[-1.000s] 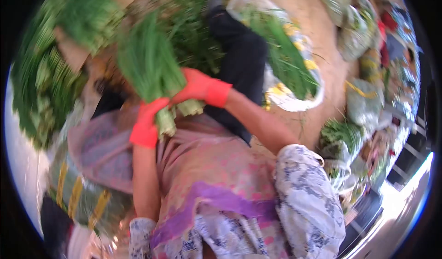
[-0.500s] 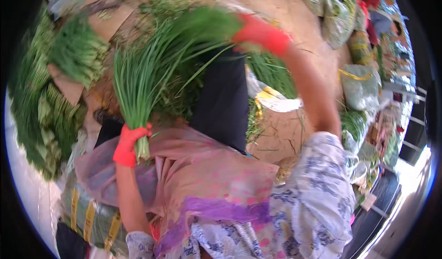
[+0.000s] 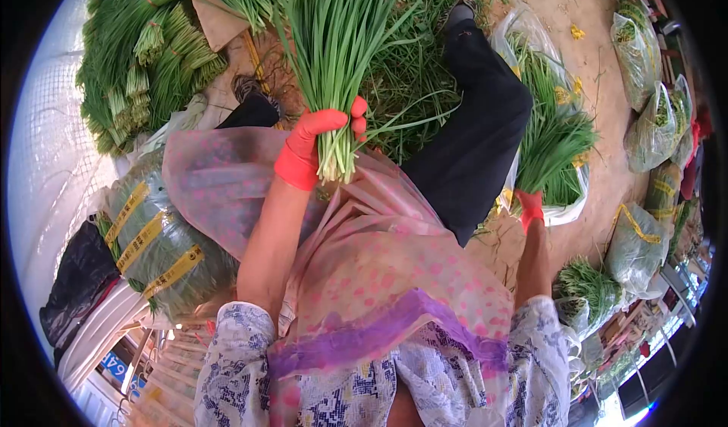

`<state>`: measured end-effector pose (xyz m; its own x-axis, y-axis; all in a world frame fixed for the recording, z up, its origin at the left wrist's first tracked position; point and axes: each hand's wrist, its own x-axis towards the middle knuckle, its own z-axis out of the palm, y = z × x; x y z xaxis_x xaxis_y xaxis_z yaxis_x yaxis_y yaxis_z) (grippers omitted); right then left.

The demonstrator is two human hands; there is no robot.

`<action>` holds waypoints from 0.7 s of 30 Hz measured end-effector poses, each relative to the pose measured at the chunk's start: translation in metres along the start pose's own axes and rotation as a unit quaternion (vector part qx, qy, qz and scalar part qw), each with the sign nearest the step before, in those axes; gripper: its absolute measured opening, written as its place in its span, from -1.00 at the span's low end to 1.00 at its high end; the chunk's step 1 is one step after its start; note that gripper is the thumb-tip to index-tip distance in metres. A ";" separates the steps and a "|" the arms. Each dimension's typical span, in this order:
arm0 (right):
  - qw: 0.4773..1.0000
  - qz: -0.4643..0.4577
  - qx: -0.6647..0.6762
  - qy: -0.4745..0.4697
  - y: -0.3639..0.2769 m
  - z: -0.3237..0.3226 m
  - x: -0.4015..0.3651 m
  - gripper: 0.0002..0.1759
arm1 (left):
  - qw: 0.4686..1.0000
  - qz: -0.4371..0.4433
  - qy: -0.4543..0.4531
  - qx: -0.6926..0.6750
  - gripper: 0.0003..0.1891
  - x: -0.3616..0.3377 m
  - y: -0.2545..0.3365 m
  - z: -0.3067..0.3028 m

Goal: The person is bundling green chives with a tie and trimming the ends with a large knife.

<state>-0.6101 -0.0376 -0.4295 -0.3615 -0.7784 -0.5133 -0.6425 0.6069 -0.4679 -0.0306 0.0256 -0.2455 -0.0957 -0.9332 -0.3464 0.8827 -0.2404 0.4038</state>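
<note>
My left hand (image 3: 318, 139), in a red glove, is wrapped round the pale lower stems of a bunch of green chives (image 3: 341, 55). The cut ends stick out below the fist, and the leaves fan upward. My right hand (image 3: 531, 205), also in a red glove, is low at the near edge of an open white plastic bag (image 3: 565, 215). It is closed at the base of another bunch of chives (image 3: 552, 150), whose leaves lie over the chives in the bag. Its fingers are partly hidden by the leaves.
Tied chive bundles (image 3: 163, 55) are piled at the upper left. Loose leaves (image 3: 409, 86) cover the ground between my legs. A taped plastic-wrapped bundle (image 3: 163, 237) stands at my left. Filled clear bags (image 3: 641, 237) line the right side, and a cardboard piece (image 3: 214, 14) lies near the pile.
My right hand has swung down from the leaf tips of the left bunch to the bag at the right. My left hand keeps its bunch, and the view has shifted.
</note>
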 end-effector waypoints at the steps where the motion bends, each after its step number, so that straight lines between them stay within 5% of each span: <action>1: 0.998 -0.011 -0.031 -0.050 -0.017 -0.012 -0.004 -0.16 | 1.000 0.004 -0.010 -0.014 -0.58 0.002 0.003 0.005; 2: 0.993 -0.019 -0.061 -0.099 -0.031 -0.027 -0.011 -0.12 | 1.000 0.004 -0.008 -0.012 -0.58 0.003 0.005 0.008; 3: 0.959 -0.199 -0.198 -0.025 -0.033 -0.046 -0.006 -0.13 | 1.000 0.011 -0.015 -0.010 -0.59 0.005 0.006 0.012; 4: 0.936 -0.240 -0.256 0.020 -0.133 -0.067 -0.059 -0.15 | 0.999 0.023 -0.024 -0.008 -0.60 0.011 0.007 0.014; 5: 0.914 -0.351 -0.175 0.101 -0.130 -0.071 -0.027 -0.12 | 0.999 0.024 -0.028 -0.012 -0.61 0.015 0.006 0.016; 6: 0.945 -0.324 -0.028 0.040 -0.209 -0.070 -0.072 -0.13 | 0.999 0.024 -0.025 -0.013 -0.61 0.015 0.005 0.017; 8: 0.916 -0.394 0.046 -0.064 -0.333 -0.049 -0.171 -0.14 | 0.999 0.039 -0.008 0.011 -0.64 0.018 0.007 0.026; 10: 0.838 -0.517 -0.026 -0.173 -0.390 -0.007 -0.216 -0.11 | 0.998 0.054 -0.007 0.019 -0.64 0.011 0.006 0.037; 12: 0.759 -0.617 -0.066 -0.199 -0.396 0.058 -0.228 -0.10 | 0.996 0.063 0.008 0.060 -0.65 0.011 0.010 0.037; 13: 0.763 -0.581 -0.149 -0.242 -0.403 0.080 -0.242 -0.12 | 0.993 0.081 -0.013 0.087 -0.65 0.010 0.016 0.037; 15: 0.730 -0.604 -0.200 -0.250 -0.391 0.124 -0.243 -0.55 | 0.991 0.098 -0.018 0.085 -0.67 0.002 0.023 0.037; 16: 0.734 -0.595 -0.196 -0.263 -0.394 0.125 -0.251 -0.74 | 0.989 0.116 -0.016 0.089 -0.67 -0.006 0.031 0.038; 17: 0.726 -0.620 -0.094 -0.282 -0.395 0.119 -0.258 -0.78 | 0.987 0.124 0.016 0.104 -0.66 -0.012 0.037 0.038; 21: 0.628 -0.657 -0.072 -0.411 -0.393 0.090 -0.271 -0.81 | 0.979 0.187 0.010 0.084 -0.65 -0.014 0.052 0.024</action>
<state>-0.1991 -0.0510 -0.1713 0.9771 -0.2114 0.0219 -0.0979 -0.5390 -0.8366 0.0059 0.0199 -0.1988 0.2289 -0.9596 -0.1634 0.7667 0.0742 0.6377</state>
